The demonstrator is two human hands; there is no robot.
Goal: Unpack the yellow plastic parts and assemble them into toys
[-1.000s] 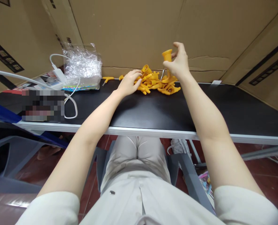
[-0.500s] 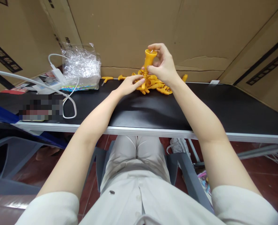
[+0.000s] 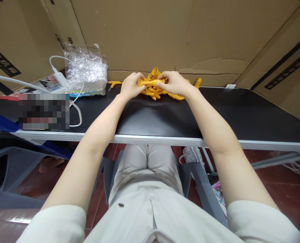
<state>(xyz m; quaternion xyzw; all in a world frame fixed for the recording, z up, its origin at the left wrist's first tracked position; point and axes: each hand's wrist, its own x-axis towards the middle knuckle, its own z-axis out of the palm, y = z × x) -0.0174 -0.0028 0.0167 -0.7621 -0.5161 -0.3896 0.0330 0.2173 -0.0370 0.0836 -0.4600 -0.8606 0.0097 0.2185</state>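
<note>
A yellow plastic piece with a flared end and a ridged stem [image 3: 149,83] lies level between my hands, above a pile of similar yellow parts [image 3: 153,91]. My left hand [image 3: 132,85] grips its flared end with thumb and fingers. The fingers of my right hand [image 3: 174,82] are closed on its other end, partly covering it. Just left of my left hand, a yellow T-shaped handle with a metal spiral, like a corkscrew [image 3: 114,84], rests on the black table.
A clear plastic bag [image 3: 86,72] stands at the back left, beside a white cable [image 3: 78,116] and a blurred-out item [image 3: 43,111]. Cardboard walls [image 3: 145,37] close off the back and sides. A pale metal strip [image 3: 160,140] edges the black tabletop [image 3: 228,114].
The yellow piece has gone from upright to level and come down toward the pile. My left hand has moved up and left onto its flared end; my right hand has lowered.
</note>
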